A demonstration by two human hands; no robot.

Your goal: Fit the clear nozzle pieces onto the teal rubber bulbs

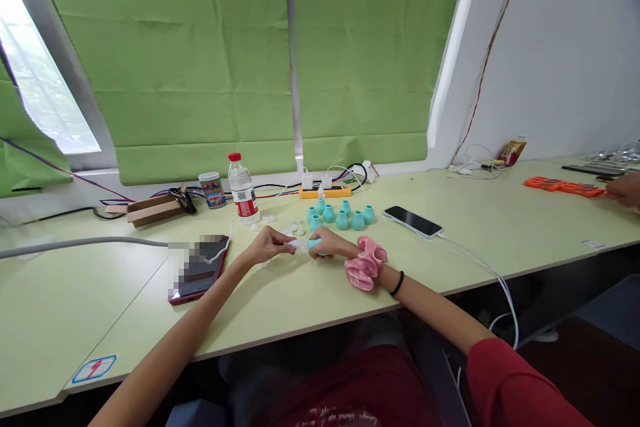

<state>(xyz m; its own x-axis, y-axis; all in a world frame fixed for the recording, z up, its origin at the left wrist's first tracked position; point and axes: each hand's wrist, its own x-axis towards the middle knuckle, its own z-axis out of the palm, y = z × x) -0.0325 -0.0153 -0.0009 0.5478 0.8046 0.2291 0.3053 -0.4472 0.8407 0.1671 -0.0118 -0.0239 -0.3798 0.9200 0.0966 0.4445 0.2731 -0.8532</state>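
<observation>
Just above the table, my two hands meet in front of me. The fingers of my left hand (270, 245) pinch a translucent whitish plastic piece (301, 245). My right hand (327, 241) is closed round a teal bulb-shaped piece (314, 243), mostly hidden by the fingers. The plastic piece and the bulb are end to end; whether they are joined I cannot tell. Behind my right hand stand several more teal bulbs (342, 219) with open necks, and one at the back (321, 205) has a white tip. Small whitish plastic parts (295, 227) lie beyond my left hand.
A water bottle (243, 190), a can (213, 190) and a cardboard box (155, 211) stand along the back. A yellow power strip (325, 192) lies behind the bulbs. Phone (414, 221) right, tablet (203, 270) left, both with cables. Another person's hand (625, 190) touches orange parts (565, 187).
</observation>
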